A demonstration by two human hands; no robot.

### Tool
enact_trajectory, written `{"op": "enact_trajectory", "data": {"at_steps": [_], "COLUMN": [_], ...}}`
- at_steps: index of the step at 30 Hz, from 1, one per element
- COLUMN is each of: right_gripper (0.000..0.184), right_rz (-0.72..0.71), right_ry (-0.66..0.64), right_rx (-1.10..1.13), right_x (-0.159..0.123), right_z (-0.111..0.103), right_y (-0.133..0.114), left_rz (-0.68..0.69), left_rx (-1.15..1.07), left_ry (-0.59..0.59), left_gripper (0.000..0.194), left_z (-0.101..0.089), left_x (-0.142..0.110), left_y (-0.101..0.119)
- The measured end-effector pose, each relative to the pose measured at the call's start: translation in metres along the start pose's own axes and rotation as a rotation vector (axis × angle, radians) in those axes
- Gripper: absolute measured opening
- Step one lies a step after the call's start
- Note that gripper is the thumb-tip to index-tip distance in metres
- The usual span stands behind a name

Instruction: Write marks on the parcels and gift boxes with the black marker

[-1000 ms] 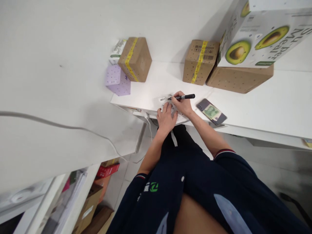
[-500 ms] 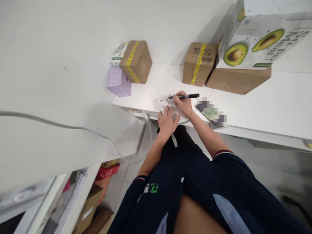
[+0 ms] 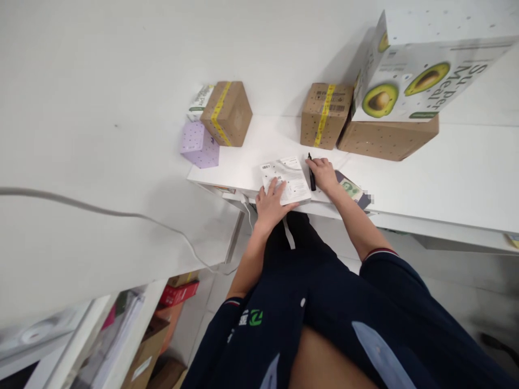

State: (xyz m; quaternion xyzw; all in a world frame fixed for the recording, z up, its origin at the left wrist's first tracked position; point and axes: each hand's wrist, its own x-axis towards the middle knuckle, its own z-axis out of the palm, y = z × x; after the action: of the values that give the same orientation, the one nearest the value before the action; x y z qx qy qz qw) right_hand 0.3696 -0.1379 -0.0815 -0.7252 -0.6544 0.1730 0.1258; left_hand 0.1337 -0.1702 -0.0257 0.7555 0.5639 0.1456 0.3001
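A small white printed box (image 3: pixel 292 175) lies flat at the front edge of the white desk. My left hand (image 3: pixel 271 204) rests on its near left part with the fingers spread, holding it down. To the right of the box, my right hand (image 3: pixel 323 174) is low over the desk, its fingers curled on a black marker pen (image 3: pixel 312 179). The pen lies along the box's right side, apart from it, pointing away from me. Whether the pen touches the desk is hard to tell. Right beside this hand lies a dark phone-like item (image 3: pixel 363 201) with a green banknote-like picture, partly covered by my wrist.
Cardboard boxes with yellow tape (image 3: pixel 233 116) (image 3: pixel 324 119) stand along the wall. A purple box (image 3: pixel 200 146) is at the left end. A big white avocado-printed carton (image 3: pixel 409 81) sits on a brown carton (image 3: pixel 385 139). A grey cable (image 3: pixel 133 212) runs at the left.
My right hand has moved right, off the box, and turned the pen from sideways to pointing away from me. More of the box's top shows. My left hand stays on it.
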Motion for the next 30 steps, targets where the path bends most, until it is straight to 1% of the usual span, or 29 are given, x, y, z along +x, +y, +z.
{"op": "enact_trajectory", "data": {"at_steps": [1,3,5,8,11,13,14,16,17,19,21,23,27,29,30], "right_gripper": [0.055,0.058,0.061,0.066,0.065,0.064,0.067,0.075,0.077,0.076,0.071,0.07,0.07,0.071,0.072], "right_rz": [-0.021,-0.036,-0.023,0.043,0.158,0.241,0.273,0.306,0.3,0.259,0.21,0.192,0.24,0.284,0.31], "right_ry": [-0.048,-0.09,-0.089,-0.033,0.052,0.087,0.09,0.061,0.038,0.0,-0.013,-0.017,-0.018,0.017,0.04], "right_rx": [-0.054,-0.11,-0.119,-0.094,-0.086,-0.107,-0.122,-0.147,-0.155,-0.161,-0.161,-0.169,-0.159,-0.055,0.047], "right_x": [0.0,0.001,0.001,-0.009,-0.036,-0.062,-0.076,-0.102,-0.112,-0.127,-0.134,-0.136,-0.142,-0.149,-0.153], "right_z": [0.002,0.005,0.006,0.003,-0.002,-0.005,-0.005,-0.006,-0.006,-0.006,-0.007,-0.008,-0.01,-0.012,-0.013], "right_y": [0.001,-0.001,-0.006,-0.005,0.013,0.034,0.045,0.064,0.071,0.078,0.077,0.07,0.051,0.044,0.042], "left_rz": [0.0,0.002,0.008,0.017,0.009,0.007,0.007,0.007,0.006,0.004,0.007,0.012,0.012,0.009,0.008], "left_rx": [0.009,0.016,0.015,0.063,0.205,0.317,0.365,0.435,0.455,0.47,0.469,0.463,0.446,0.435,0.43], "left_ry": [-0.008,-0.012,-0.01,-0.022,-0.071,-0.108,-0.121,-0.139,-0.143,-0.144,-0.138,-0.133,-0.127,-0.127,-0.127], "left_gripper": [0.074,0.074,0.074,0.076,0.079,0.08,0.08,0.08,0.081,0.082,0.083,0.083,0.082,0.082,0.083], "left_z": [-0.001,-0.001,0.0,0.0,-0.002,-0.004,-0.005,-0.006,-0.006,-0.005,-0.004,-0.004,-0.005,-0.005,-0.006], "left_x": [0.001,0.001,0.0,-0.001,-0.001,-0.002,-0.002,-0.002,-0.001,-0.001,-0.001,-0.001,-0.002,-0.002,-0.003], "left_y": [-0.001,-0.002,-0.003,-0.002,0.0,0.003,0.004,0.006,0.006,0.006,0.005,0.005,0.006,0.007,0.007]}}
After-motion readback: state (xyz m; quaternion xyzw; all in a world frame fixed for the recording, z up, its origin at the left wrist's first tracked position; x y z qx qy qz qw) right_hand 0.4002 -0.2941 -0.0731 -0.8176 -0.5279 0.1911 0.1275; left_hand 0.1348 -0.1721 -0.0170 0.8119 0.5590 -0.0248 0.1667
